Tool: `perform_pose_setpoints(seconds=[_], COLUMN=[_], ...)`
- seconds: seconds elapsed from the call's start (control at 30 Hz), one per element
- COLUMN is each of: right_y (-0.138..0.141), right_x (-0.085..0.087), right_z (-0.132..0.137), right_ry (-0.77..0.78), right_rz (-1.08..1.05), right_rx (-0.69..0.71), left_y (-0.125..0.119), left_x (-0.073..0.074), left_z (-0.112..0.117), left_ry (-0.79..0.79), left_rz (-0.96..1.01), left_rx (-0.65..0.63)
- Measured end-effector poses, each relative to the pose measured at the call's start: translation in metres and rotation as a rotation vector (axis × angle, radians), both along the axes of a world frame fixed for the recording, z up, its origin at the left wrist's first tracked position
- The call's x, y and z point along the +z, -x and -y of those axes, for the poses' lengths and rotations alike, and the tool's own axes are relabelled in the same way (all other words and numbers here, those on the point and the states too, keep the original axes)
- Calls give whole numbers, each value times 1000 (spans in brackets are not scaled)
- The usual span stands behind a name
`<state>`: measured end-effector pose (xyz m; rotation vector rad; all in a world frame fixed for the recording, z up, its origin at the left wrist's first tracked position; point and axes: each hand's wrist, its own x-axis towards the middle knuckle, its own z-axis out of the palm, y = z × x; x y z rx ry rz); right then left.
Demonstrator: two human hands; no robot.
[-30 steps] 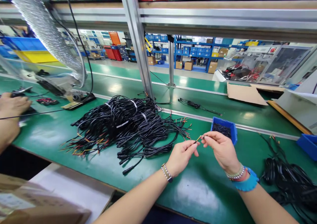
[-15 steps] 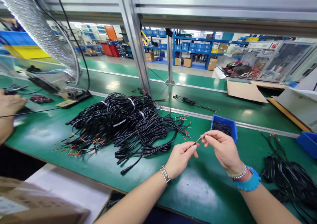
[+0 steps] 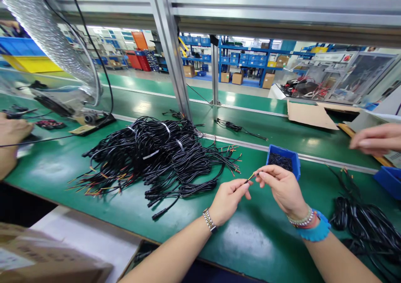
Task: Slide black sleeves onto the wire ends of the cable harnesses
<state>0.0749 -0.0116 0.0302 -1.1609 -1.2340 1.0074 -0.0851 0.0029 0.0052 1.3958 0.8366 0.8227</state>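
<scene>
My left hand (image 3: 228, 199) is pinched on the end of a thin yellow wire (image 3: 250, 177) over the green table (image 3: 250, 237). My right hand (image 3: 282, 187) faces it, fingertips pinched at the wire's tip, perhaps on a small piece I cannot make out. A small blue bin (image 3: 283, 161) of black parts sits just behind my right hand. A big heap of black cables (image 3: 156, 157) with stripped coloured ends lies to the left of my hands.
Another person's hand (image 3: 376, 139) reaches in at the right edge; a second co-worker's hands (image 3: 11, 143) are at the far left. More black cables (image 3: 363, 224) lie at right beside a blue bin (image 3: 390, 180). A fan (image 3: 56, 45) stands back left, a cardboard box (image 3: 46, 258) at bottom left.
A co-worker's hand has come into view at the right edge. My two hands stay together on the wire, almost unmoved; the view has shifted slightly.
</scene>
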Motion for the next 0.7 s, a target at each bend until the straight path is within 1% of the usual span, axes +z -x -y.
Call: perform_pose_setpoints(seconds=[0.3, 0.7], right_y=[-1, 0], right_x=[2, 1], right_z=[1, 0], right_ry=[11, 22], right_rz=[16, 35], right_rx=[7, 10], left_y=[0, -1], left_x=[-2, 0], left_z=[0, -1], left_ry=[-4, -36], left_rz=[12, -2], left_rx=[7, 4])
